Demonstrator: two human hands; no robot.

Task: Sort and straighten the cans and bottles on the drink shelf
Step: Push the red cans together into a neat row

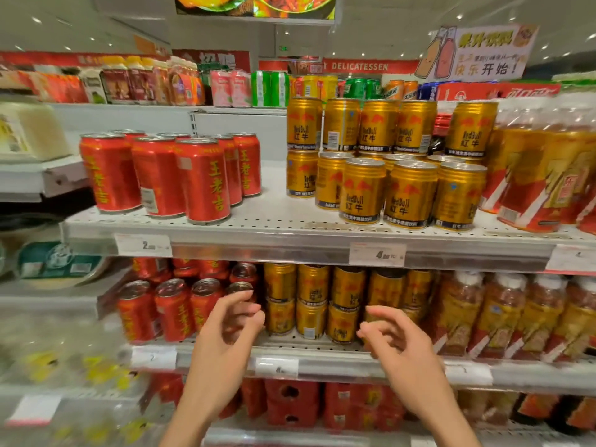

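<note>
Head view: two hands, left hand [225, 321] and right hand [395, 337] (both empty, fingers loosely curled), before five front-row gold cans [348, 304].

- The left hand [225, 330] is bare: no glove, ring or watch shows.
- The right hand [400, 346] is bare too, with no jewellery.
- Both forearms are uncovered down to the lower edge of the view; no sleeve or cuff shows.
- Fingers are slim, the nails short and unpainted.

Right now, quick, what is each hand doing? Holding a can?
Left hand: open, fingers loosely curled, holding nothing.
Right hand: open, fingers loosely curled, holding nothing.
</note>
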